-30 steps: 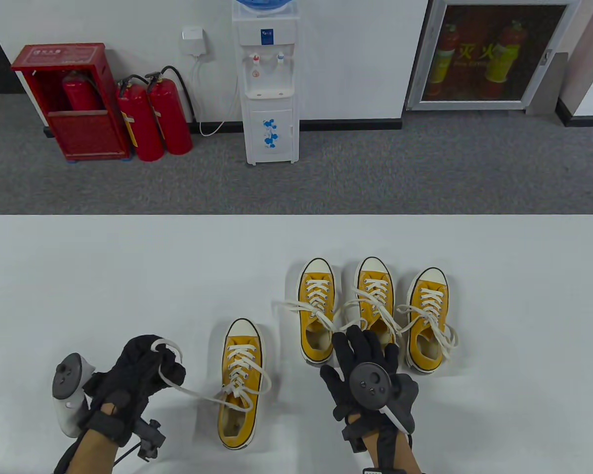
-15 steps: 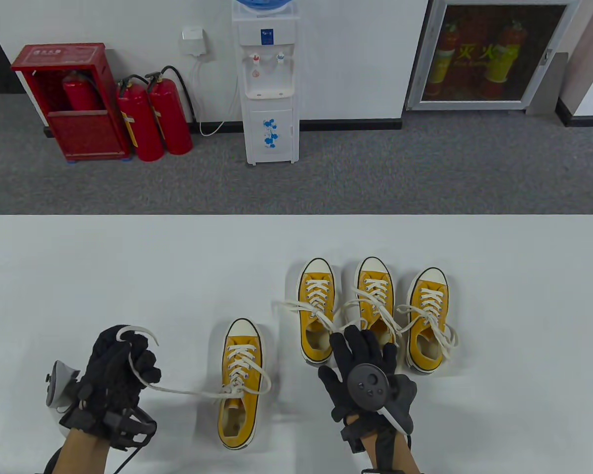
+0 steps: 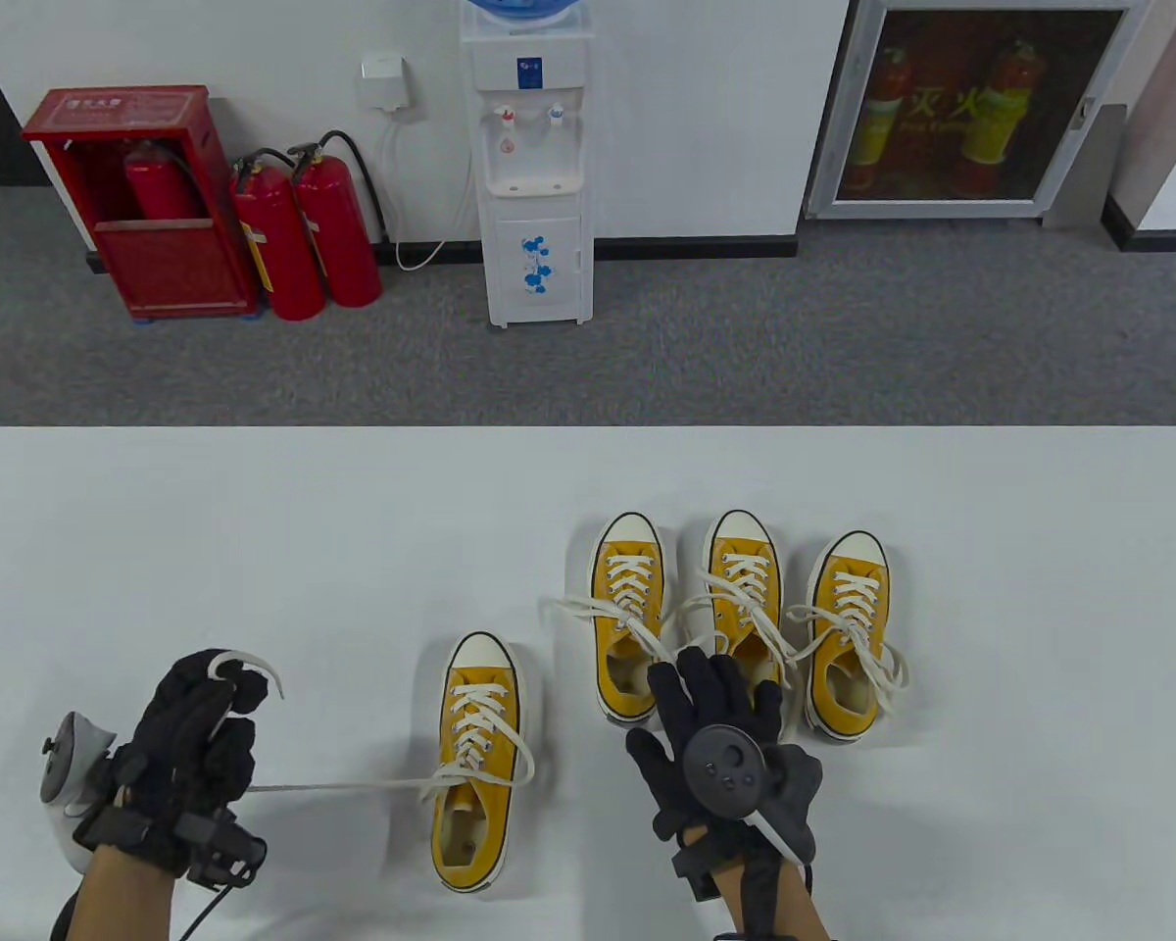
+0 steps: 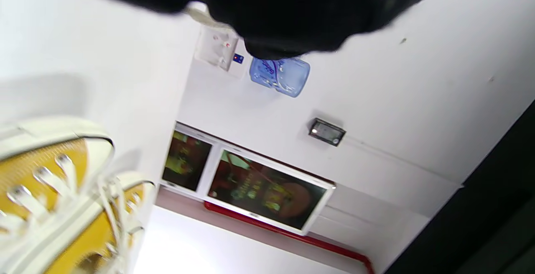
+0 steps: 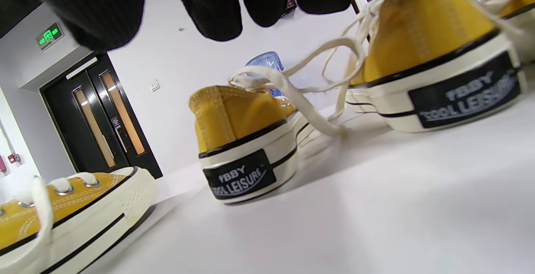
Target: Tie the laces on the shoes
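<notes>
Several yellow canvas shoes with white laces sit on the white table (image 3: pixel 255 510). The nearest shoe (image 3: pixel 476 760) stands alone, toe pointing away. My left hand (image 3: pixel 201 720) grips one of its laces (image 3: pixel 353 785) and holds it taut and level, far out to the shoe's left; the lace end curls over my fingers. My right hand (image 3: pixel 715 720) hovers with straight fingers just behind the heels of two of the three shoes in the back row (image 3: pixel 630 618), holding nothing. In the right wrist view its fingertips (image 5: pixel 219 19) hang above a heel (image 5: pixel 240 148). The left wrist view shows the shoe's toe (image 4: pixel 54 173).
The other two shoes in the row (image 3: pixel 745 598) (image 3: pixel 850 637) have loose laces spilling onto the table. Past the table's far edge stand a water dispenser (image 3: pixel 534 167) and red fire extinguishers (image 3: pixel 304 235).
My left hand has pulled the lace further left and down, from slack to taut and nearly level. The right hand has drifted slightly toward the near edge.
</notes>
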### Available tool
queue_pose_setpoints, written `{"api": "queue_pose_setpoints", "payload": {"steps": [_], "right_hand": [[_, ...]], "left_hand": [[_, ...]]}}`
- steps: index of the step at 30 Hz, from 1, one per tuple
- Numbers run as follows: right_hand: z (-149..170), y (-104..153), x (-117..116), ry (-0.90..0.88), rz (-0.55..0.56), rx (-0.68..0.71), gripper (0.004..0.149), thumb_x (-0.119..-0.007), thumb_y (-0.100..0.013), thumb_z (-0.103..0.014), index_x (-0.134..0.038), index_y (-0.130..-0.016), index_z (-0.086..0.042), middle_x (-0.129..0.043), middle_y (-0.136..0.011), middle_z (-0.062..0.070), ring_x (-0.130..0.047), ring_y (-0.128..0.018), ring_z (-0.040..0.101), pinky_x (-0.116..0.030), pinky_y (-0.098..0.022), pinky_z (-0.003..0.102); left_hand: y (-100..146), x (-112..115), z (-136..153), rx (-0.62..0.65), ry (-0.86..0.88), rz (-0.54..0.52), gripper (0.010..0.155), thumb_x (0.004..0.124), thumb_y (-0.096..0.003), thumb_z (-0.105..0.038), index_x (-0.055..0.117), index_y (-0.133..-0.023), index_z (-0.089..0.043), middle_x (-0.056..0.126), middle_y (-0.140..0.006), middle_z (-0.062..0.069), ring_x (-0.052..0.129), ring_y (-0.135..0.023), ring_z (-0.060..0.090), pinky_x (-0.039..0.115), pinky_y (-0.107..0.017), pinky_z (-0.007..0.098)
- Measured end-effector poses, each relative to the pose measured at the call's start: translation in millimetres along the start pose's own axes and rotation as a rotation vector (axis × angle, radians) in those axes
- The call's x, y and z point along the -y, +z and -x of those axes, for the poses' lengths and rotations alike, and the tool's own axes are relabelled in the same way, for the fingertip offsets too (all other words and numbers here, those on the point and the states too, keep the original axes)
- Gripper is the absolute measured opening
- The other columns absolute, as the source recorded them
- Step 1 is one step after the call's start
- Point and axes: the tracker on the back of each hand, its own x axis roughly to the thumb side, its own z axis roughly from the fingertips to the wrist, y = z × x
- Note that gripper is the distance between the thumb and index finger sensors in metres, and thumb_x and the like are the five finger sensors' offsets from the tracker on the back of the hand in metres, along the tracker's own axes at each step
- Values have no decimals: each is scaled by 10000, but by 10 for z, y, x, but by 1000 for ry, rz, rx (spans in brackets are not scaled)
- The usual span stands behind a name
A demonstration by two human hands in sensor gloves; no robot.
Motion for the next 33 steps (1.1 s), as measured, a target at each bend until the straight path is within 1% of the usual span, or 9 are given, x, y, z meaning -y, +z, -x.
{"api": "queue_pose_setpoints", "payload": {"steps": [5, 11, 13, 16, 20, 21, 24, 28, 33], "right_hand": [[-176, 7, 65, 3, 37, 37, 730, -738, -433, -579, -609, -1059, -225, -427, -1159, 54, -466, -1088, 444, -272, -709, 741], [-522, -77, 107, 32, 67, 43, 687, -767, -434, -553, -682, -1025, -211, -595, -1098, 67, -728, -952, 376, -532, -695, 622], [-661, -136, 94, 35, 50, 63, 658, -777, -431, -544, -733, -994, -208, -721, -1021, 73, -918, -753, 300, -700, -591, 538], [-831, -229, -7, 30, -21, 44, 628, -789, -427, -543, -810, -938, -178, -874, -884, 76, -1043, -452, 192, -843, -372, 430], [-894, -331, -303, 24, -251, -108, 689, -804, -415, -569, -761, -963, -153, -866, -887, 81, -1047, -272, 79, -882, -234, 334], [-888, -346, -399, -18, -327, -146, 708, -812, -420, -564, -725, -984, -144, -845, -911, 92, -1049, -268, 74, -883, -227, 328], [-864, -336, -628, -103, -450, -249, 793, -829, -425, -535, -557, -1038, -113, -825, -923, 100, -1052, -254, 54, -888, -207, 310], [-888, -293, -773, -129, -487, -302, 840, -852, -429, -465, -427, -1048, -90, -804, -914, 82, -1042, -269, 51, -882, -223, 311], [-923, -266, -762, -226, -419, -346, 746, -882, -408, -301, -525, -1026, -84, -892, -771, 27, -998, -200, 29, -879, -235, 338]], "left_hand": [[-2, -108, 44, -50, -139, -79, 392, 757, -527, -380, 705, -913, -337, 892, -824, 5, 974, -97, 3, 930, 2, 218], [-30, -89, 101, -66, -231, -89, 399, 759, -525, -383, 700, -916, -331, 894, -823, 4, 971, -98, 11, 924, 3, 225], [-41, -65, 114, -68, -248, -83, 400, 759, -524, -384, 700, -915, -330, 894, -822, 3, 971, -100, 14, 923, 2, 228], [-54, -25, 133, -73, -264, -64, 405, 756, -525, -387, 691, -921, -332, 892, -826, 0, 970, -106, 16, 922, -15, 229], [-59, 3, 148, -78, -274, -55, 404, 755, -525, -388, 690, -920, -330, 891, -827, -1, 969, -108, 17, 922, -15, 230], [-59, 4, 150, -77, -273, -55, 406, 755, -525, -388, 690, -921, -328, 891, -827, -1, 969, -108, 18, 921, -15, 231], [-67, 1, 158, -77, -270, -50, 407, 755, -526, -388, 686, -923, -328, 889, -829, -1, 969, -112, 20, 921, -18, 234], [-75, 0, 167, -77, -272, -45, 407, 754, -526, -387, 686, -923, -327, 887, -833, -2, 969, -118, 22, 921, -23, 235], [-83, 0, 175, -77, -287, -39, 413, 752, -527, -386, 679, -928, -322, 885, -836, -1, 968, -121, 24, 921, -24, 237]]}}
